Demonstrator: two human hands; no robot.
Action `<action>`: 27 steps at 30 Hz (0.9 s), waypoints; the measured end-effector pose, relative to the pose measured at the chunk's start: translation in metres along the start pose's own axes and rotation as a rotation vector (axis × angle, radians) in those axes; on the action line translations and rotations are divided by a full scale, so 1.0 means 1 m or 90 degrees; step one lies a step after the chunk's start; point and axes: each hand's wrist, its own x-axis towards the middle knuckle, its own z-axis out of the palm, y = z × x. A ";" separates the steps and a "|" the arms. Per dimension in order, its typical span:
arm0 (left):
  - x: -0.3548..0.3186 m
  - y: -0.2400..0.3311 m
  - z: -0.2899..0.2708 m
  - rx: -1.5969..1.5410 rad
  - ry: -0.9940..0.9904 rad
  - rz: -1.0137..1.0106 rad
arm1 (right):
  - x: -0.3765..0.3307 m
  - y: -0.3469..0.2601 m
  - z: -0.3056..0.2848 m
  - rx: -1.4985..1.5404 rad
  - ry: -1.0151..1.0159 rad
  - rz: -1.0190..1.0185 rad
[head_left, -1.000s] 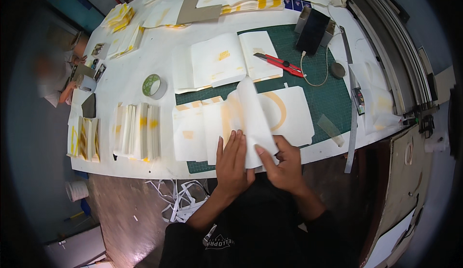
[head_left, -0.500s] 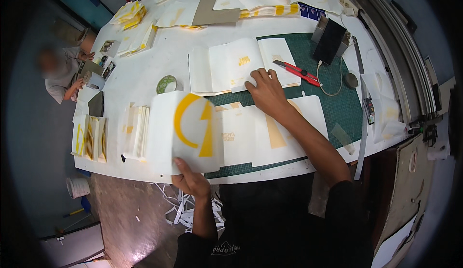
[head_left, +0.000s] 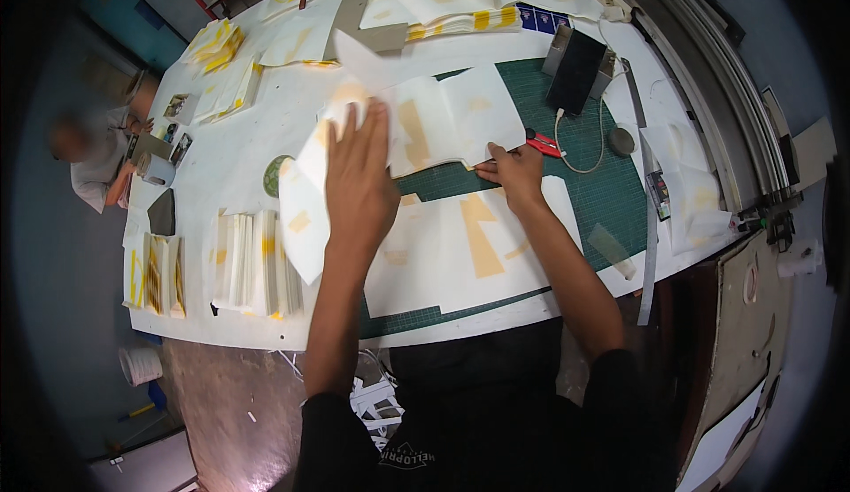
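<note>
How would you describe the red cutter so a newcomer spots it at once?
On the white table, find the green mat. Right beside the person's right hand, the red cutter lies partly hidden by a white page. Nothing else on the mat is red.

A pale cable (head_left: 559, 115) joins a dark phone (head_left: 576, 76).

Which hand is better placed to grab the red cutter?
Probably the right hand: it's at the near edge of the open white paper, close to the red cutter. The left hand is farther left, at another sheet.
</note>
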 end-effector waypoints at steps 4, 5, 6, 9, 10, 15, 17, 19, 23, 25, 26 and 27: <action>0.019 -0.007 0.074 0.024 -0.132 0.081 | 0.012 -0.002 -0.011 -0.017 -0.018 0.046; 0.018 -0.006 0.090 0.035 -0.156 0.099 | 0.014 -0.003 -0.009 -0.019 -0.033 0.049; 0.016 -0.003 0.104 0.036 -0.167 0.108 | 0.015 -0.003 -0.009 -0.021 -0.048 0.052; 0.012 0.009 0.131 0.018 -0.201 0.106 | 0.019 -0.003 -0.012 -0.076 -0.083 0.042; 0.010 0.010 0.135 -0.040 -0.190 0.046 | 0.018 -0.004 -0.014 -0.167 -0.032 -0.028; 0.039 0.007 0.089 -0.250 -0.058 -0.326 | -0.018 -0.017 -0.008 -0.539 0.188 -0.590; 0.045 -0.018 0.078 -0.287 0.063 -0.396 | -0.022 -0.014 0.010 -0.593 0.180 -0.790; 0.048 -0.047 0.064 -0.313 0.175 -0.405 | -0.018 -0.012 0.039 -0.620 -0.022 -0.824; 0.062 -0.071 0.009 -0.380 0.295 -0.362 | 0.005 -0.016 0.077 -0.830 -0.064 -0.717; 0.058 -0.083 -0.017 -0.363 0.341 -0.323 | 0.015 -0.017 0.078 -0.898 -0.075 -0.651; 0.055 -0.088 -0.034 -0.345 0.353 -0.323 | 0.017 -0.018 0.082 -0.926 -0.085 -0.620; 0.054 -0.089 -0.046 -0.338 0.362 -0.322 | 0.022 -0.017 0.083 -0.957 -0.096 -0.591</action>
